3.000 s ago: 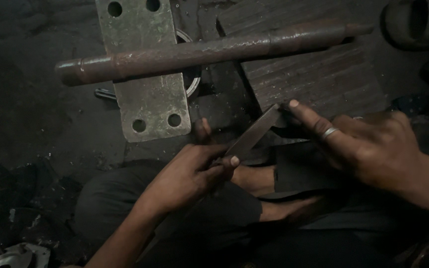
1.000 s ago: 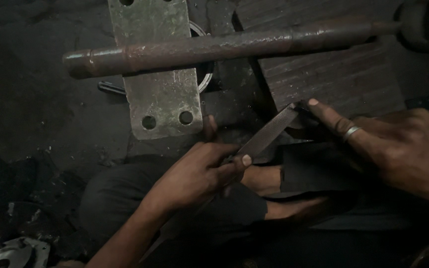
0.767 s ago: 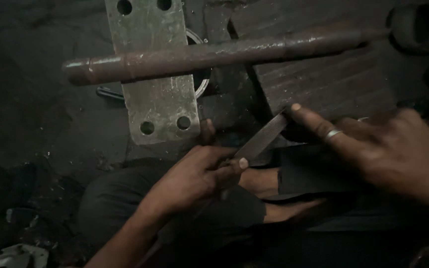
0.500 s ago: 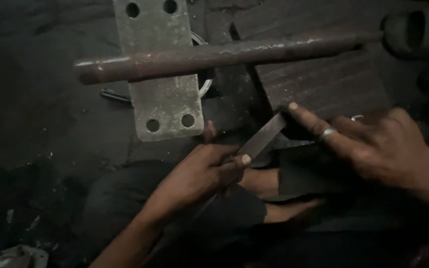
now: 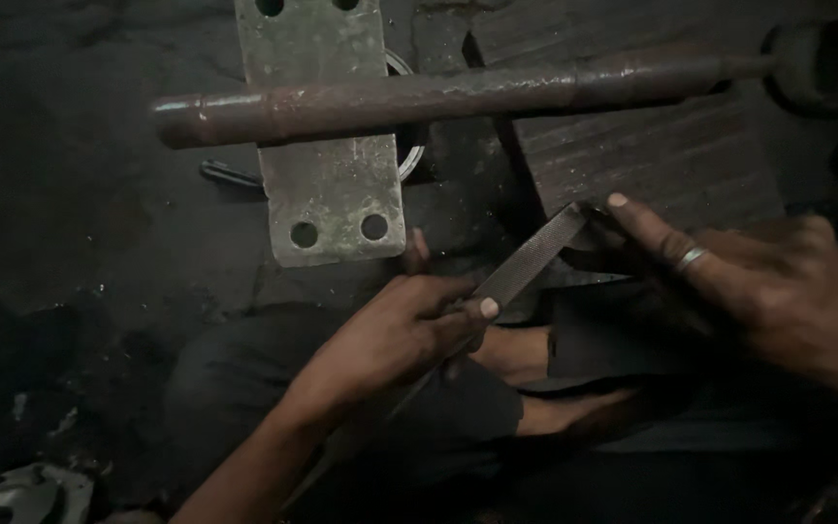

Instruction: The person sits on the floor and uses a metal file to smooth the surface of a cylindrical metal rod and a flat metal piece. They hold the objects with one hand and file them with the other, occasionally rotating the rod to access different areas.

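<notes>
My left hand (image 5: 395,335) grips the near end of a flat metal file (image 5: 528,260) that slants up to the right. The fingertips of my right hand (image 5: 758,281), which wears a ring, pinch the file's far tip. Under the file lies a dark flat piece (image 5: 594,281), mostly hidden by the hands, so I cannot tell its shape. Just below the hands a bare foot (image 5: 526,354) and dark trousers show.
A long rusty round bar (image 5: 438,95) lies across a grey metal plate with round holes (image 5: 327,184) and a ribbed block (image 5: 652,160). A dark metal ring part (image 5: 826,63) sits at the top right. A shiny machined part (image 5: 21,495) lies at the bottom left on the dirty floor.
The file has slid slightly back and forth between both hands. The view has shifted a little; the bar and plate stay put.
</notes>
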